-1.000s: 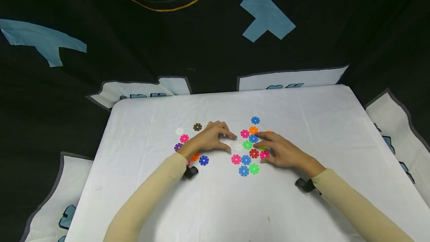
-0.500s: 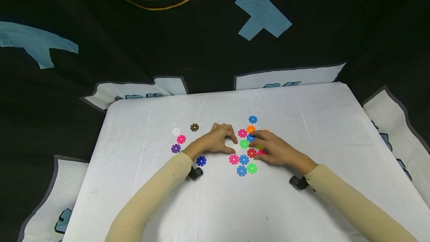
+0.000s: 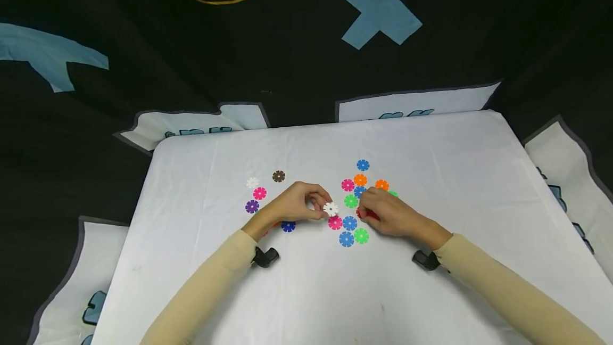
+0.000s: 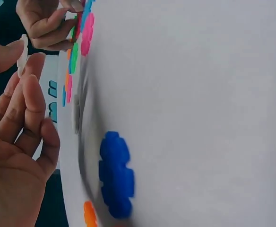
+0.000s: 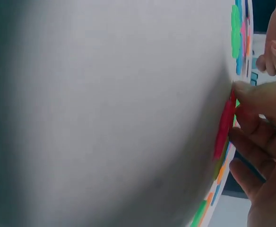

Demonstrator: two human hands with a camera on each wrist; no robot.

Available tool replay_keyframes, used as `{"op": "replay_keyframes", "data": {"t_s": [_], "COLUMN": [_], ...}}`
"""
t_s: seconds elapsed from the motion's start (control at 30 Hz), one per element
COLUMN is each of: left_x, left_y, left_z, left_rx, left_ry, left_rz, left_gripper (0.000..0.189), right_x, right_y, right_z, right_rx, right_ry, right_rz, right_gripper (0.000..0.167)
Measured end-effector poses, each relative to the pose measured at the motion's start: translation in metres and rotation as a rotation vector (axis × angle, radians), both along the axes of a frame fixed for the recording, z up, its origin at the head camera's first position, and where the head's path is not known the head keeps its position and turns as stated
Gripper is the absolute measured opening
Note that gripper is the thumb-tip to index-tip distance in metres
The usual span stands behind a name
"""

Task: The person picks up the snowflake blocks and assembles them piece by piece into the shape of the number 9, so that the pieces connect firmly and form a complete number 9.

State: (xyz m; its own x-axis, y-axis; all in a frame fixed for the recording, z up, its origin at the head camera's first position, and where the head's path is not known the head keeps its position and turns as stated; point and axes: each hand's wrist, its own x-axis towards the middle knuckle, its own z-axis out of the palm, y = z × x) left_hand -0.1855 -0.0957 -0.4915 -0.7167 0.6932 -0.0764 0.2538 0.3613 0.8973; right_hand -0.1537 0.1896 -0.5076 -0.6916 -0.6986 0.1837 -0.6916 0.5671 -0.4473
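My left hand (image 3: 298, 202) pinches a white notched plastic disc (image 3: 331, 208) between thumb and fingertips, just above the table. In the left wrist view that white disc (image 4: 22, 56) is seen edge-on, clear of the cloth. My right hand (image 3: 394, 212) has its thumb and fingertips closed on the edge of a red notched disc (image 5: 233, 93), low at the cloth. The fingers hide most of the red disc in the head view. A pink disc (image 5: 224, 127) lies beneath the right hand. Another pink disc (image 3: 335, 222) lies just below the held white one.
Several loose discs lie near the right hand, among them blue (image 3: 349, 223), green (image 3: 361, 236) and orange (image 3: 381, 185) ones. Left of the left hand are brown (image 3: 279, 176), white (image 3: 252, 182) and purple (image 3: 251, 206) discs. A dark blue disc (image 3: 288, 227) lies by the left wrist.
My left hand has closed on the white disc and lifted it from the cloth. The right hand's fingers have drawn together at the red disc. The head view has shifted slightly.
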Motion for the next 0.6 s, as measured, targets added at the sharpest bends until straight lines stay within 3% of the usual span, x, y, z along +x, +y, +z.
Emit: {"op": "replay_keyframes", "data": {"t_s": [0.2, 0.37, 0.47, 0.6], "left_x": [0.008, 0.010, 0.012, 0.018], "left_y": [-0.018, -0.031, -0.035, -0.035], "left_z": [0.002, 0.003, 0.004, 0.006], "left_rx": [0.053, 0.076, 0.093, 0.122], "left_ry": [-0.080, -0.106, -0.110, -0.141], "left_rz": [0.089, 0.134, 0.149, 0.148], "left_gripper": [0.030, 0.031, 0.031, 0.032], "right_x": [0.001, -0.003, -0.002, 0.001], "right_y": [-0.001, 0.001, 0.002, 0.001], "right_z": [0.004, 0.001, 0.000, 0.002], "right_rx": [0.102, 0.091, 0.055, -0.066], "right_ry": [0.060, 0.083, 0.029, -0.145], "right_rz": [-0.064, -0.097, -0.124, -0.148], "right_gripper": [0.045, 0.038, 0.037, 0.029]}}
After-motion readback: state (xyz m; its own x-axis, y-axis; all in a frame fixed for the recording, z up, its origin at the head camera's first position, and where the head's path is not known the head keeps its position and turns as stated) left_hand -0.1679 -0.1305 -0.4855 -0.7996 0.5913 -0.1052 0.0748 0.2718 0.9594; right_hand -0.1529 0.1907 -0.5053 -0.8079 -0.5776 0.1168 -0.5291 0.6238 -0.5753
